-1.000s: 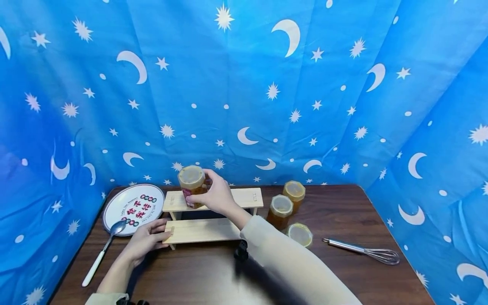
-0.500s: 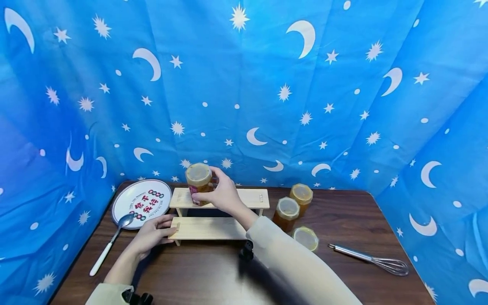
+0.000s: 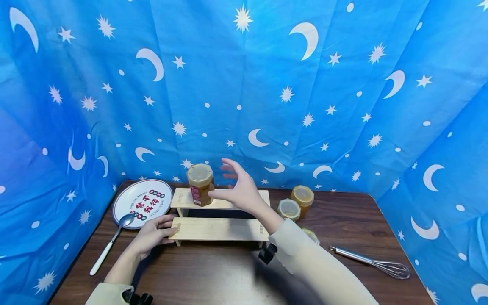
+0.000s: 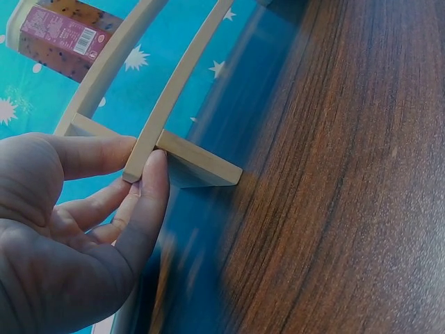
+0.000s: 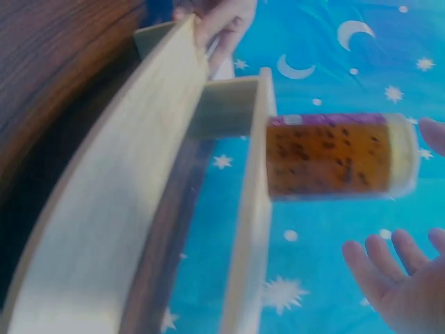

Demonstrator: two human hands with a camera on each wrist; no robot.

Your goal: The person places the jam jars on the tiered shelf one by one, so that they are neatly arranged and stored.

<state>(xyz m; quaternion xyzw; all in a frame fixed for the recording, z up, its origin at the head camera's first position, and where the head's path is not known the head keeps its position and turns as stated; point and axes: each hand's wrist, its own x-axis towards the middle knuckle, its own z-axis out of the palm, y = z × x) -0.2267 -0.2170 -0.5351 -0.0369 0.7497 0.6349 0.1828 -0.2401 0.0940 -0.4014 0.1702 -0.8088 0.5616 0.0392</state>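
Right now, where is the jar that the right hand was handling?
In the head view the jar stands upright at the left end of the wooden rack's upper step, beside the plate; the open right hand is just right of it, not touching.

we take this for a staged recording booth rather than a real kitchen: a blue cloth backdrop (image 3: pixel 244 84) printed with moons and stars walls in a dark wooden table (image 3: pixel 213 275) on three sides, with kitchen props laid out, a whisk (image 3: pixel 371 262), spoon (image 3: pixel 110 243) and printed plate (image 3: pixel 142 203).
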